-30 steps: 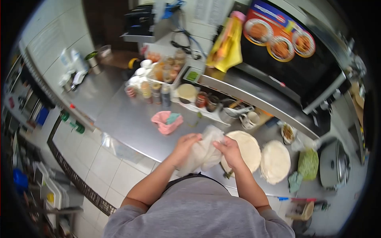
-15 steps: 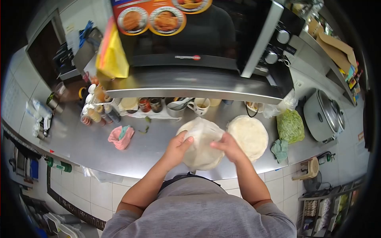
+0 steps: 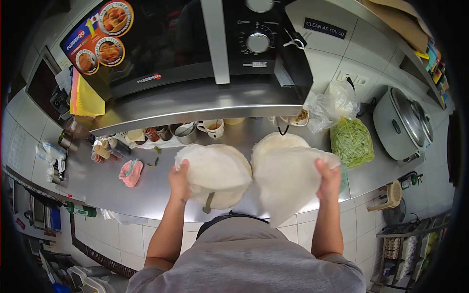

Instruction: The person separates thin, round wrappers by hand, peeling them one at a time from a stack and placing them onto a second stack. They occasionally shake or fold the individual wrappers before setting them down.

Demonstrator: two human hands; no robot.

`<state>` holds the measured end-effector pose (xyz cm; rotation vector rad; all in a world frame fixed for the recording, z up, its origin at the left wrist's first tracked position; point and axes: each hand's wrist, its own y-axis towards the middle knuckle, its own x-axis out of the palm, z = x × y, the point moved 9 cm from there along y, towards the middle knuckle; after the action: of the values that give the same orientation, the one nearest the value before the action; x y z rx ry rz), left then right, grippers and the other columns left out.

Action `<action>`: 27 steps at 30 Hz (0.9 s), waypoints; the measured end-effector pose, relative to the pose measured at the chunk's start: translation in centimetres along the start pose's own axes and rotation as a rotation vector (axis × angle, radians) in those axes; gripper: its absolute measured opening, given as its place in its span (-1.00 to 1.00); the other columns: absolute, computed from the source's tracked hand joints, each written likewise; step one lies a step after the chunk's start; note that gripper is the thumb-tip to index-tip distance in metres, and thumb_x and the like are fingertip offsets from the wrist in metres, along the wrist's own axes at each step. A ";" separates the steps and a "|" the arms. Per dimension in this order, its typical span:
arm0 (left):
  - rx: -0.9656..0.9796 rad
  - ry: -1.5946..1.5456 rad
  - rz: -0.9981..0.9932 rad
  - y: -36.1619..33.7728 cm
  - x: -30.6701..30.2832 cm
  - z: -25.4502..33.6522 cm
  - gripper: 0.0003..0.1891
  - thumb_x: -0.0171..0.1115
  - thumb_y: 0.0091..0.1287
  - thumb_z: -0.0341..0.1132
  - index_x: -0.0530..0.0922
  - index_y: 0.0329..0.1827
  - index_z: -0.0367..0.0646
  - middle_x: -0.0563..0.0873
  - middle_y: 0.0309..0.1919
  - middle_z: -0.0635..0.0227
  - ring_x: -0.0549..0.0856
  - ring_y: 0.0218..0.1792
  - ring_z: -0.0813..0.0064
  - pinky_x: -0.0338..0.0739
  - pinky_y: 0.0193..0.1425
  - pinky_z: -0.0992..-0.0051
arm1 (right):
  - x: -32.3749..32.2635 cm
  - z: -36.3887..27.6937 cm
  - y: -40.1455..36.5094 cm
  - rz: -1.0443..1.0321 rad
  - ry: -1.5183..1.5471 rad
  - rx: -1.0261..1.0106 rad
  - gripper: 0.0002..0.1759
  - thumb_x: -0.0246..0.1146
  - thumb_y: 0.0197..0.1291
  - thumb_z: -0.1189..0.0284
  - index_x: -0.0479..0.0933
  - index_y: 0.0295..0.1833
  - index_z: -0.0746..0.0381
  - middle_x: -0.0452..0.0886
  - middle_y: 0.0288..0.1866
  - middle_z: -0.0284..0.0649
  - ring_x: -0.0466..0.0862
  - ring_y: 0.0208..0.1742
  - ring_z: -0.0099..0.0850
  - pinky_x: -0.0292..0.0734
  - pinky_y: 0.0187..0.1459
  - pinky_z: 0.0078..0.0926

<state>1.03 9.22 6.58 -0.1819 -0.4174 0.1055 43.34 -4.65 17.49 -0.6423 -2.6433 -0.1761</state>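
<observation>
My right hand [image 3: 328,180] is closed on the right edge of a thin, round dough wrapper [image 3: 288,178]. That wrapper hangs loosely over the right-hand stack of wrappers [image 3: 281,140], and its lower tip drapes toward my body. On the other side, my left hand [image 3: 180,181] grips the left edge of another pale wrapper [image 3: 212,166], which is partly lifted over the left-hand stack [image 3: 228,195]. A dark greenish strip [image 3: 208,202] shows at the front of the left stack.
Behind the stacks stand a mug [image 3: 213,128], jars and bottles, under a microwave [image 3: 166,58] on a steel shelf. A bag of shredded greens [image 3: 351,141] and a rice cooker [image 3: 400,124] are at the right. A pink cloth [image 3: 131,173] lies left.
My hands have moved apart. My right hand has carried a wrapper over to the right stack, while my left hand has shifted left with another wrapper's edge. The camera view has turned right.
</observation>
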 end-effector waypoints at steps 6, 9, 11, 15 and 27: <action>0.483 1.128 -0.139 -2.7 8.0 1.3 -0.02 0.54 -0.01 -0.15 0.15 0.41 -0.36 0.33 0.34 -0.07 0.33 0.35 0.10 0.23 0.41 0.24 | -2.7 -3.4 -0.4 -0.194 -0.304 0.089 -0.80 0.40 0.05 0.47 0.58 -0.23 0.29 0.63 -0.32 -0.33 0.59 -0.30 -0.56 0.49 -0.22 -0.56; 0.439 0.871 -0.857 -10.6 20.5 -1.4 0.18 0.60 -0.12 -0.19 -0.04 0.53 -0.15 0.20 0.43 0.00 0.19 0.45 0.08 0.10 0.50 0.23 | 0.9 -2.9 -2.5 -0.483 -0.445 0.160 -0.83 0.38 0.05 0.53 0.61 -0.22 0.31 0.62 -0.34 -0.38 0.56 -0.30 -0.61 0.44 -0.24 -0.62; 0.448 0.811 -0.936 -14.3 25.2 -0.8 0.01 0.56 -0.05 -0.22 0.13 0.46 -0.18 0.30 0.38 0.04 0.28 0.41 0.12 0.17 0.46 0.26 | 1.2 -3.5 -3.2 -0.492 -0.401 0.203 -0.82 0.38 0.05 0.53 0.61 -0.21 0.31 0.62 -0.34 -0.38 0.56 -0.30 -0.61 0.44 -0.24 -0.62; 0.132 0.770 -1.106 -12.0 25.4 -5.8 -0.55 0.35 0.10 -0.45 0.58 0.12 -0.16 0.64 0.11 0.18 0.62 0.13 0.27 0.46 0.21 0.34 | -1.4 -3.9 -2.2 -0.431 -0.452 0.252 -0.81 0.37 0.06 0.55 0.62 -0.17 0.32 0.66 -0.31 -0.36 0.58 -0.28 -0.60 0.48 -0.21 -0.62; 0.961 0.999 -0.803 -7.3 28.9 -0.6 -0.64 0.14 0.14 -0.59 0.67 -0.03 -0.07 0.71 -0.02 0.25 0.62 0.12 0.24 0.26 0.44 0.13 | -6.3 -1.2 4.7 -0.261 -0.737 -0.363 -0.51 0.05 -0.11 0.85 0.71 -0.18 0.16 0.61 0.10 -0.22 0.49 0.22 -0.27 0.33 0.28 -0.42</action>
<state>28.01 5.99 18.82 0.8656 0.5979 -0.5631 51.01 -3.37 16.07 -0.5364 -3.4502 -0.6084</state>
